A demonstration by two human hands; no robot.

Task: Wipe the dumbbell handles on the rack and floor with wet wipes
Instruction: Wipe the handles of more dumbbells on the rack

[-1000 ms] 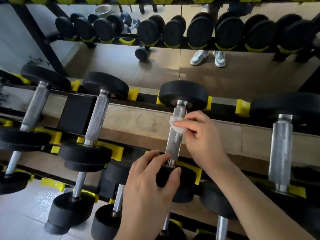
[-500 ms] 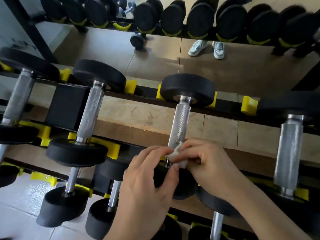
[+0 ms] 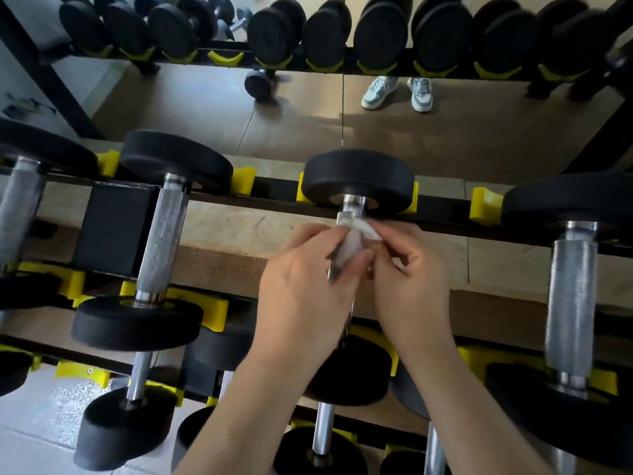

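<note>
1. In the middle of the frame, the wet wipe sat bunched round the upper end of the centre dumbbell's handle, just below the far black head.
2. The left hand came in from the lower centre. Its fingers were curled over the wipe from the left, with the thumb pressed against the wipe's lower part.
3. The right hand came in from the lower right. It pinched the wipe's right edge between thumb and fingertips, so both hands held the wipe against the handle.
4. Only a short knurled stretch of the handle showed above the hands, plus a thin sliver between them. The rest was hidden.
5. The dumbbell's near head lay below the wrists, resting in the front row of the rack.
6. The far head rested on the black rear rail between yellow cradles.
7. A second dumbbell handle lay left of the hands and a third handle lay right. Both were well apart from the hands.
8. At the top of the frame, a pair of pale sneakers showed in the mirror behind the rack.
</note>
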